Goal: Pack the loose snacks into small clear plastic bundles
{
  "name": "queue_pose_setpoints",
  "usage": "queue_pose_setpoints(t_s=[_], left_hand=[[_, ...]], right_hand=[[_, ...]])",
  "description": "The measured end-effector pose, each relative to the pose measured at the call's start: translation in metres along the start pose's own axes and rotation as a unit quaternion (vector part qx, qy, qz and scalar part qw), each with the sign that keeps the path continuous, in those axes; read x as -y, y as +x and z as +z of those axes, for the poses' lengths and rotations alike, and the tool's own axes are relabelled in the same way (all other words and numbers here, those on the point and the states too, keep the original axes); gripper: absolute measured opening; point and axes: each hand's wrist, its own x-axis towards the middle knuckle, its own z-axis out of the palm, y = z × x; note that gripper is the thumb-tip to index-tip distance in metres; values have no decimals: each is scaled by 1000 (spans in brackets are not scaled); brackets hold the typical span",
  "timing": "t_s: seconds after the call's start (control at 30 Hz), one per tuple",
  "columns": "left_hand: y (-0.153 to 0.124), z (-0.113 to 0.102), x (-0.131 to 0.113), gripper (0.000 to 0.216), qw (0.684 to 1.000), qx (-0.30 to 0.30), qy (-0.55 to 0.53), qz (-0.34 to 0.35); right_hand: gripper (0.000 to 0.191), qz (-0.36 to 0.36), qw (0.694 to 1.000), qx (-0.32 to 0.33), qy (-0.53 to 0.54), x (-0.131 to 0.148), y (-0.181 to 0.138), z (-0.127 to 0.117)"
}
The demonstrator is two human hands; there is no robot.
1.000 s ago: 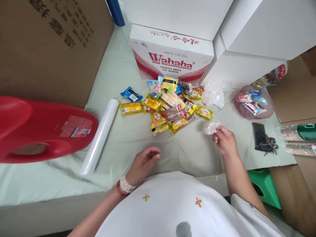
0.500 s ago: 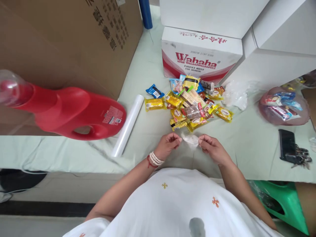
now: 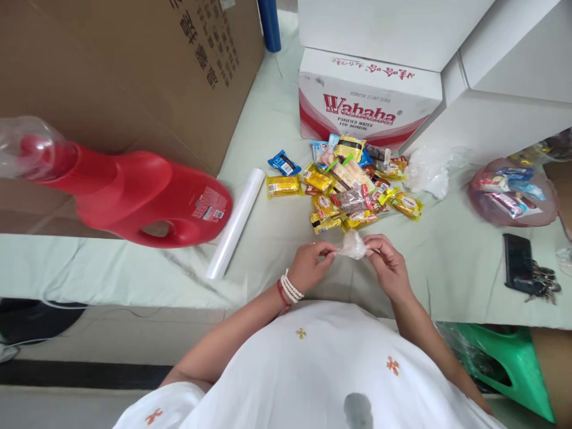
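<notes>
A small crumpled clear plastic bag (image 3: 353,245) is stretched between my two hands, just in front of the snack pile. My left hand (image 3: 311,264), with a beaded bracelet at the wrist, pinches its left end between thumb and finger. At the opposite end, my right hand (image 3: 388,262) pinches the plastic in the same way. Beyond the bag lies a heap of wrapped snacks (image 3: 353,199) in yellow, blue, brown and clear wrappers. More crumpled clear plastic (image 3: 429,171) rests to the right of the heap.
Left of the snacks lie a white roll (image 3: 236,223) and a large red bottle (image 3: 154,196) by a brown carton (image 3: 111,71). A Wahaha carton (image 3: 369,107) stands behind. Rightward are a pink bowl (image 3: 480,205) of snacks, a phone (image 3: 517,256) and keys (image 3: 543,280).
Both hands have shifted slightly to the right in view. The plastic bag between them has bunched into a rounder, puffier shape. The camera view has moved slightly too.
</notes>
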Motion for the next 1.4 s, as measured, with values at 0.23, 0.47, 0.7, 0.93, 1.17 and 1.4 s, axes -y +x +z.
queue_pose_setpoints(t_s=[0.23,0.47,0.7,0.93,1.17,1.4], left_hand=[[-2,6,3,47,982,-17,-182,-47],[-3,13,-9,31,976,-204,65,38],[13,10,5,37,983,-41,-152,-90],[22,-13,0,52,944,-54,-288,-152],[20,5,-2,49,960,-86,-232,-133],[10,17,-16,49,943,-70,-303,-117]], right_hand=[[19,137,973,-13,183,-13,3,12],[32,199,951,-68,227,-12,7,30],[34,236,939,4,250,-9,8,19],[35,249,954,36,166,-28,9,-22],[41,-36,997,-53,-38,-7,-8,-4],[49,173,969,41,172,9,-17,45]])
